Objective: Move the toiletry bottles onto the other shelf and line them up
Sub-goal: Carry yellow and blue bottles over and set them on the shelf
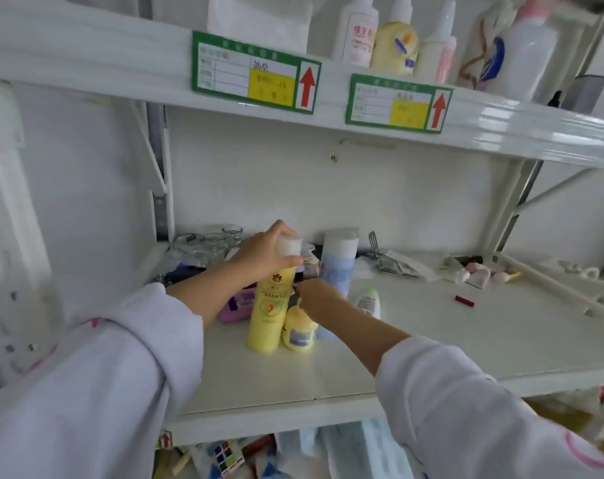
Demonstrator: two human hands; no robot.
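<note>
The scene was brightly and evenly lit, the source itself out of view. Glare streaked the glossy front edge of the upper shelf toward the right. Shadows were faint — only soft ones under the bottles above. The whole picture was slightly soft, and the label cards were unreadable. Wide-angle distortion bent the shelf lines near the edges — the sleeves in front were blurred.

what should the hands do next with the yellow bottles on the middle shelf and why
Probably let go and reach up for another. The left hand grips the cap of the tall yellow bottle, which stands upright on the middle shelf; the right hand is at the top of the small yellow bottle touching it. More bottles wait on the upper shelf.
</note>
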